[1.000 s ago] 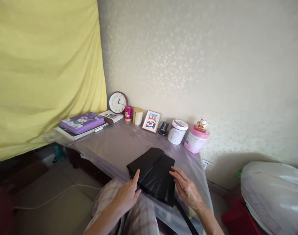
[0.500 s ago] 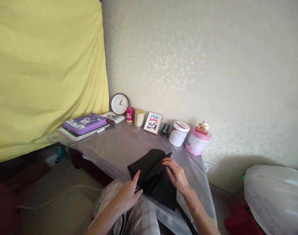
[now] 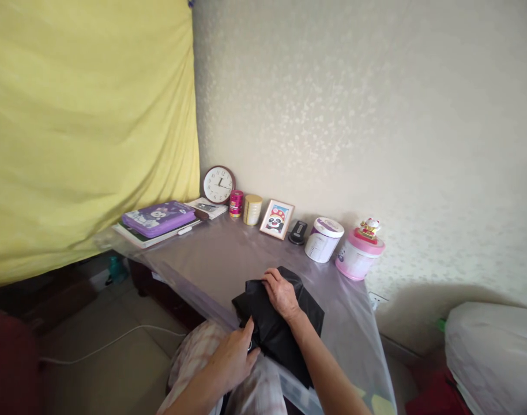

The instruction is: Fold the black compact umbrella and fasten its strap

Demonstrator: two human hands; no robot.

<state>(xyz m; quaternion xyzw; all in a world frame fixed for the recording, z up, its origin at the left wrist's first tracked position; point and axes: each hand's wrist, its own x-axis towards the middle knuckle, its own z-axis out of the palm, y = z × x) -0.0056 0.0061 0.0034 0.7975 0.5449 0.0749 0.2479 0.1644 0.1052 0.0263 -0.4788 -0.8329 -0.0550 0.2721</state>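
Observation:
A black folding umbrella lies loosely folded at the near edge of the table, its fabric panels spread out to both sides. My left hand is closed round its handle end, where a small round silvery ring shows by the thumb. Higher up, my right hand grips the edge of one fabric panel between bent fingers. That panel lies over toward the left, across the others. The fingertips of my right hand are partly hidden by the cloth.
Along the wall on the plastic-covered table stand a clock, a pink can, a yellow-lidded jar, a framed panda picture, a black device and two tubs. A purple case lies left.
My right hand has moved left, carrying a panel of the umbrella's fabric over with it. My left hand keeps its hold on the handle end. The view has shifted slightly.

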